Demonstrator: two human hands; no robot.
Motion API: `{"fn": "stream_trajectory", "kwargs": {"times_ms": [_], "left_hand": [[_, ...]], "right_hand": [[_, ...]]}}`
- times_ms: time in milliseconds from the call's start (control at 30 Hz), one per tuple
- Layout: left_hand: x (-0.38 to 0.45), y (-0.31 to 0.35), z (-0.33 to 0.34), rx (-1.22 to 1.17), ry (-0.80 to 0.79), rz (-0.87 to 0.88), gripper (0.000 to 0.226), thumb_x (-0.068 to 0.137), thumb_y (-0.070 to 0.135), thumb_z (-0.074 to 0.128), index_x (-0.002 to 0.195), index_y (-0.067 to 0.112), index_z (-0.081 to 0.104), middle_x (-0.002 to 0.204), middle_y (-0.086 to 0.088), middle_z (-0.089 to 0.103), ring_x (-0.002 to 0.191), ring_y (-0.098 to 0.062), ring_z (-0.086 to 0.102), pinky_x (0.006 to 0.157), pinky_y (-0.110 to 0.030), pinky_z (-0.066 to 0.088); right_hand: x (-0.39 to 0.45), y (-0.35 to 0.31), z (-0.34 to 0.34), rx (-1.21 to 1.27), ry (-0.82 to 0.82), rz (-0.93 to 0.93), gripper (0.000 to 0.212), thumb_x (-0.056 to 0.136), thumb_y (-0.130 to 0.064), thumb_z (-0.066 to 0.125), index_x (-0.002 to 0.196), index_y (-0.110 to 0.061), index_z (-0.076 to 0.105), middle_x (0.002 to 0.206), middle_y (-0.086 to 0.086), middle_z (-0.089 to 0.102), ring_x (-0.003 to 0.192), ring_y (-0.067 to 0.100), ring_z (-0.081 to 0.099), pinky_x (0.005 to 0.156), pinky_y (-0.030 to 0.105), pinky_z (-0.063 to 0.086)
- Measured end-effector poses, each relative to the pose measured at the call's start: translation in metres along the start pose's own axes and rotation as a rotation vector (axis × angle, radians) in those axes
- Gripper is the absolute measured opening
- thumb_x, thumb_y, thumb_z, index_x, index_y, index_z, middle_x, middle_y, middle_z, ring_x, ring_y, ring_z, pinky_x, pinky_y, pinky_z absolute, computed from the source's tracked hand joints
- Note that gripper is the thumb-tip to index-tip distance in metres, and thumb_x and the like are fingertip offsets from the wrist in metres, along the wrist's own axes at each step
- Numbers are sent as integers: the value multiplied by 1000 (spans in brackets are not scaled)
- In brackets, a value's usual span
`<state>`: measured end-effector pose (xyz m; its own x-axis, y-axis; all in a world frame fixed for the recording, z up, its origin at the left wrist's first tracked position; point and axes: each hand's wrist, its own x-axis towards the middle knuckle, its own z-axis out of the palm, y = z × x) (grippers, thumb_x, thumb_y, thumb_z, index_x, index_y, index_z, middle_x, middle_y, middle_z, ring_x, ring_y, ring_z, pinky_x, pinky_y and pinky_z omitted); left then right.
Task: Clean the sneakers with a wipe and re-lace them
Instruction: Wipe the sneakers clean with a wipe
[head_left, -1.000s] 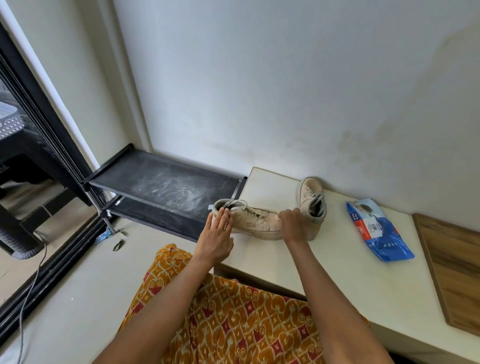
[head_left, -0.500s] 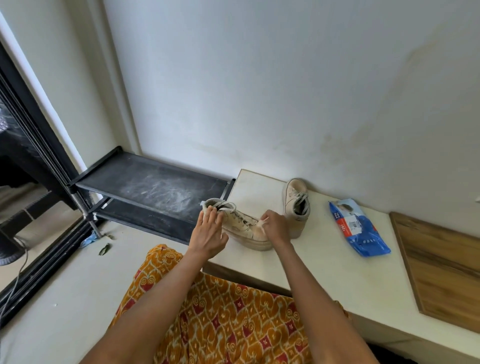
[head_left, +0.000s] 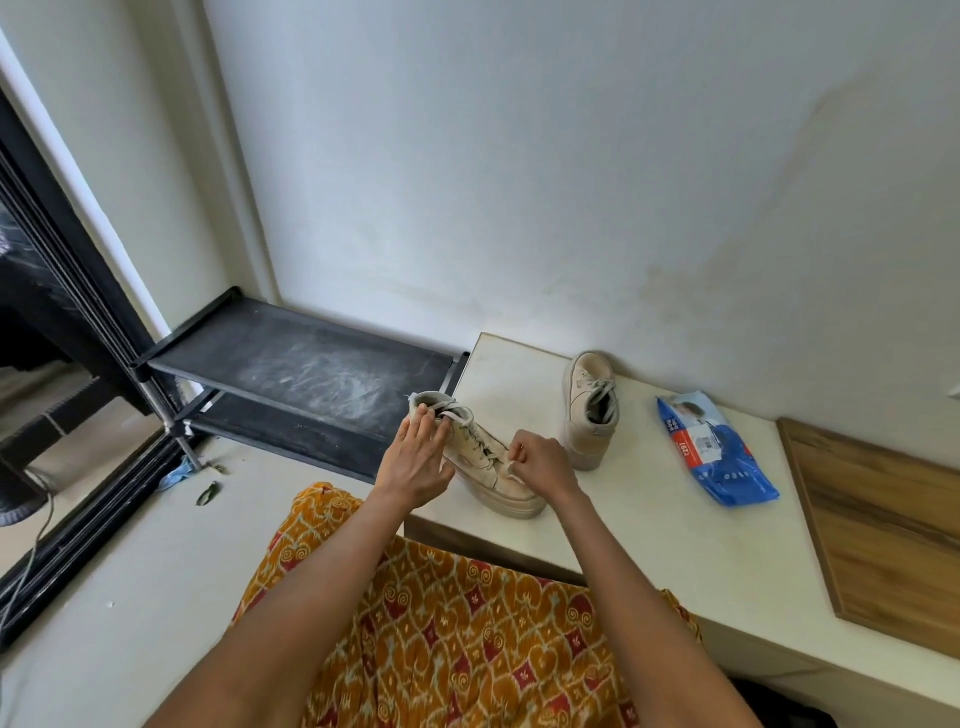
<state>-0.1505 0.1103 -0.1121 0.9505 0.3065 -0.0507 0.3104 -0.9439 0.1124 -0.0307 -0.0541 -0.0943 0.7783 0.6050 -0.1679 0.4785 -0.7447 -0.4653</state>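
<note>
A beige sneaker (head_left: 483, 467) lies on the front left corner of the white tabletop (head_left: 649, 545), toe pointing right. My left hand (head_left: 415, 457) rests on its ankle collar, fingers laid over the rim. My right hand (head_left: 537, 465) pinches a white shoelace end over the sneaker's toe part. The second beige sneaker (head_left: 589, 410) stands upright further back near the wall, with its laces in. A blue pack of wipes (head_left: 714, 449) lies to the right of it.
A wooden board (head_left: 883, 530) lies on the table's right side. A black two-tier shoe rack (head_left: 291, 374) stands on the floor to the left of the table, by a dark sliding-door frame. My orange patterned skirt (head_left: 467, 639) fills the foreground.
My right hand went from resting on the sneaker's toe to pinching a lace end and drawing it up. My left hand has shifted slightly on the collar. The camera view has drifted.
</note>
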Motion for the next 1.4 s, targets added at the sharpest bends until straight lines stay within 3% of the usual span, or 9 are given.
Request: {"fn": "stream_trajectory", "kwargs": {"times_ms": [100, 233, 367, 500, 700, 867, 1033, 1233, 1400], "left_hand": [[-1, 0, 0, 11, -13, 5, 70, 97, 49, 27, 150, 14, -2, 157, -15, -6, 145, -25, -11, 114, -35, -11], [-1, 1, -1, 34, -22, -1, 70, 97, 50, 26, 150, 14, -1, 157, -15, -6, 145, -26, -11, 116, -37, -9], [1, -1, -2, 86, -29, 25, 69, 97, 51, 26, 151, 15, 3, 158, -15, -2, 145, -27, -9, 117, -39, -6], [1, 2, -4, 92, -39, 22, 70, 96, 52, 27, 150, 14, 4, 157, -15, 0, 145, -28, -7, 119, -41, -3], [-2, -1, -5, 141, -29, 53, 71, 95, 55, 28, 150, 15, 8, 157, -15, 5, 146, -28, -4, 119, -42, -1], [-4, 3, -9, 171, -27, 40, 75, 93, 61, 29, 149, 14, 13, 155, -17, 11, 145, -30, 0, 119, -44, 3], [-6, 2, -6, 189, -18, 53, 78, 92, 63, 29, 148, 13, 12, 156, -17, 9, 145, -30, -1, 119, -44, 3], [-7, 4, -5, 135, -28, 37, 90, 85, 71, 35, 148, 11, 12, 156, -17, 7, 145, -31, -3, 119, -44, 2], [-7, -3, -7, 93, -79, 84, 107, 75, 78, 43, 149, 9, 6, 156, -18, -1, 145, -31, -10, 118, -45, -3]], "right_hand": [[0, 7, -15, -9, -88, 21, 18, 74, -6, 66, 81, -22, 61, 87, 5, 70, 86, 22, 65, 71, 29, 47], [-4, -6, 1, -52, -4, -8, 19, 76, -2, 61, 86, -19, 62, 90, 6, 71, 86, 24, 64, 70, 30, 47], [-13, 0, -8, 5, -134, -43, 17, 74, -6, 67, 86, -17, 63, 88, 5, 70, 82, 18, 65, 67, 25, 45], [-18, 5, -9, -76, 21, -14, 16, 79, -4, 60, 88, -17, 62, 90, 5, 71, 86, 22, 65, 71, 30, 47], [-27, -3, -17, -39, -272, -60, 23, 75, -3, 72, 93, -14, 64, 91, 7, 67, 78, 15, 60, 72, 28, 48], [-33, -18, -4, -178, -127, -91, 25, 81, -2, 60, 100, -18, 64, 105, 9, 67, 97, 26, 62, 80, 32, 46], [-43, -13, -8, -192, -225, -135, 23, 80, -2, 64, 100, -15, 65, 101, 7, 69, 95, 23, 62, 76, 27, 43], [-49, -25, 10, -179, -45, -119, 22, 83, -4, 56, 100, -18, 61, 101, 11, 69, 92, 29, 62, 76, 35, 47], [-57, -15, 17, -41, -9, -67, 15, 82, -5, 61, 88, -18, 63, 94, 6, 71, 88, 22, 65, 71, 26, 44]]}}
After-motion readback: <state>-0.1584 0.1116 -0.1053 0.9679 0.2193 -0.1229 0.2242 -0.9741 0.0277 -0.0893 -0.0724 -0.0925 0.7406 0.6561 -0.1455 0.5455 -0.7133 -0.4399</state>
